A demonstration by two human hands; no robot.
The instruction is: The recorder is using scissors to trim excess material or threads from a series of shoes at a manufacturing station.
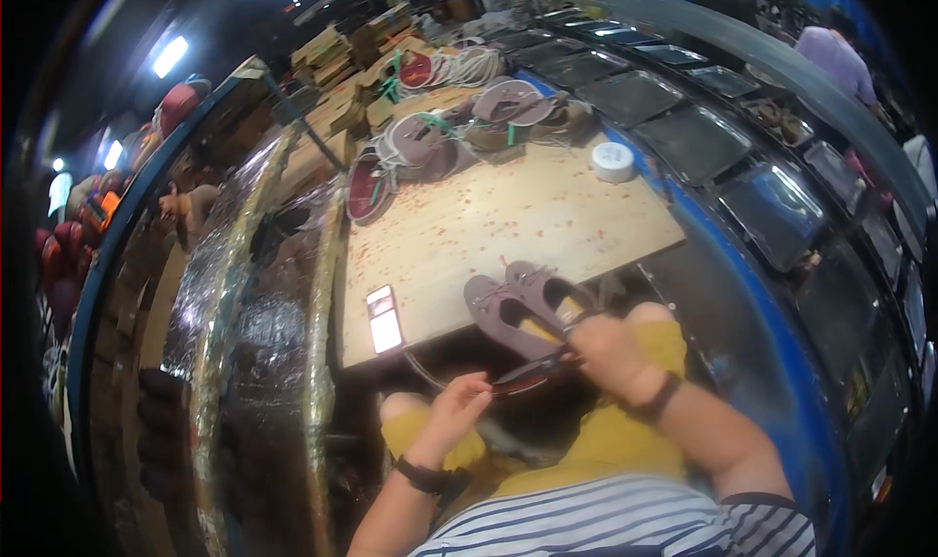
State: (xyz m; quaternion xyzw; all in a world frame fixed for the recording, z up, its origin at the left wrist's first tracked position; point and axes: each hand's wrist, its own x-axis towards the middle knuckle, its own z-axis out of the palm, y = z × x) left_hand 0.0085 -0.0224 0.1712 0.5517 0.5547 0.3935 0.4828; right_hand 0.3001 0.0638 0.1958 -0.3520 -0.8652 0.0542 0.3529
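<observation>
Leftmost, a lit phone [385, 320] is laid on the wooden board [469, 244]. Nearer, the left hand [454, 415] is held below the board's edge, fingertips drawn together; whether anything is pinched cannot be told. Between the hands, a slender dark item [532, 370] is seen, blurred. Beyond it, mauve shoes [532, 310] are set at the board's near edge, toes away. At right, the item's end is gripped in the right hand's [608, 357] curled fingers. Steadiness is best ensured by keeping both wrists low.
</observation>
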